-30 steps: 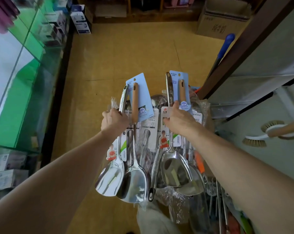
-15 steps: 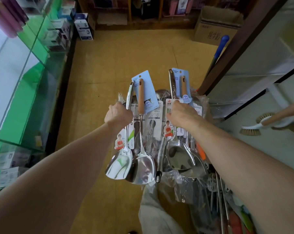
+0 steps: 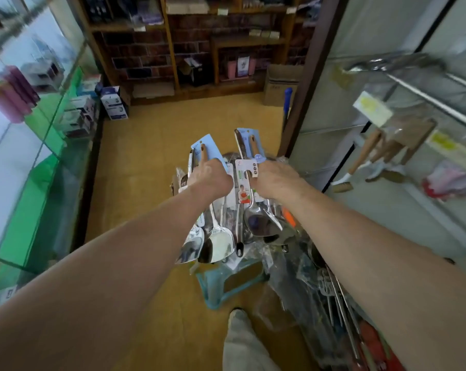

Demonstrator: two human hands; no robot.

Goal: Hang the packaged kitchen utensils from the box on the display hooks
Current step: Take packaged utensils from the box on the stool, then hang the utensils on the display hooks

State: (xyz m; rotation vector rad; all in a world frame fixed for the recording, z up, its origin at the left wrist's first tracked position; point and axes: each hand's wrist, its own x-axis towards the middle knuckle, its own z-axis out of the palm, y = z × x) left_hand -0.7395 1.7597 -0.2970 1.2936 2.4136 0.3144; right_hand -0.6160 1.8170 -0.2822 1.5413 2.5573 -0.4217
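My left hand (image 3: pixel 209 176) grips a bundle of steel spatulas (image 3: pixel 215 243) with wooden handles and blue header cards, their blades hanging down. My right hand (image 3: pixel 276 179) grips a second bundle of steel spatulas (image 3: pixel 261 224), with a blue card and a white card sticking up above the fingers. Both bundles are held out in front of me above the yellow floor. On the right, a white display wall carries metal hooks (image 3: pixel 438 103) with wooden-handled brushes (image 3: pixel 360 162) and a steel utensil hanging on them. More wrapped utensils (image 3: pixel 331 295) lie in plastic below my right arm.
A glass display case (image 3: pixel 39 156) with green edges runs along the left. Wooden shelves (image 3: pixel 189 49) and a cardboard box (image 3: pixel 278 84) stand at the far end. A blue-handled pole (image 3: pixel 287 103) leans by a brown post. A teal stool (image 3: pixel 232 282) sits under the spatulas.
The view has tilted up, bringing the far shelves and the hooks on the right into sight. Both hands keep their bundles and have drawn a little closer together.
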